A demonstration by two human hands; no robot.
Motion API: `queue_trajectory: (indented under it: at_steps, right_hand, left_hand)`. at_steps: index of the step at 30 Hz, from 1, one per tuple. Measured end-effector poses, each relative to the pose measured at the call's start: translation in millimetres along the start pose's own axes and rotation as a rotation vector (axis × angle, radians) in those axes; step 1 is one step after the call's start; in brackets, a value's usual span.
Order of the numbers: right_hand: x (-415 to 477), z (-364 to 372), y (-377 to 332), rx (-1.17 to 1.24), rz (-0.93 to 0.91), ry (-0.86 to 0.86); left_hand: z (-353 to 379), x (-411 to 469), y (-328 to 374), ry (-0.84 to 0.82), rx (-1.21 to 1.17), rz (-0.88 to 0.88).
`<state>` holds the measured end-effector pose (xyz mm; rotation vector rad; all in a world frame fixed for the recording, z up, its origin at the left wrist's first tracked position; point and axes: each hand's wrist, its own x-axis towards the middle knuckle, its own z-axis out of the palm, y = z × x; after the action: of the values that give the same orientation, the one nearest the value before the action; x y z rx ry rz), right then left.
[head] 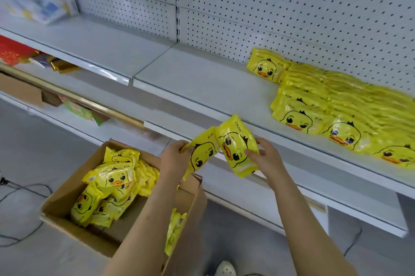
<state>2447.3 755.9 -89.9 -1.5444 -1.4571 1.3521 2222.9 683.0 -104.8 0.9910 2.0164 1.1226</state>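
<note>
Just in front of the front edge of the shelf (202,78), you hold two yellow duck packets up in the air, side by side and touching along their inner edges. Your left hand (174,154) grips the left packet (202,154) at its outer edge, fingers curled round it. Your right hand (266,158) pinches the right packet (238,147) at its right side, thumb on the front and fingers behind. Both hands are clamped, each on its own packet, and do not touch each other. Both packets are tilted, duck faces towards you.

Below your left forearm an open cardboard box (65,188) stands on the floor (33,141) with a heap of packets (112,183) of the same kind inside. To your right, rows of packets (336,105) lie overlapping on the shelf, the back row against the pegboard (269,6).
</note>
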Motion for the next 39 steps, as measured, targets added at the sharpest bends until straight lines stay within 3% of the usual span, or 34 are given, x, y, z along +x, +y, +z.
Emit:
queue_trajectory:
  at_steps: [13, 34, 39]
  right_hand:
    - [56, -107, -22, 0.045, -0.085, 0.091]
    - [200, -99, -92, -0.11, -0.152, 0.217]
    - [240, -100, -111, -0.3, -0.198, 0.201]
  left_hand:
    - [79, 23, 96, 0.019, -0.05, 0.083]
    - [96, 188, 149, -0.137, 0.039, 0.3]
    - [99, 212, 149, -0.18, 0.087, 0.302]
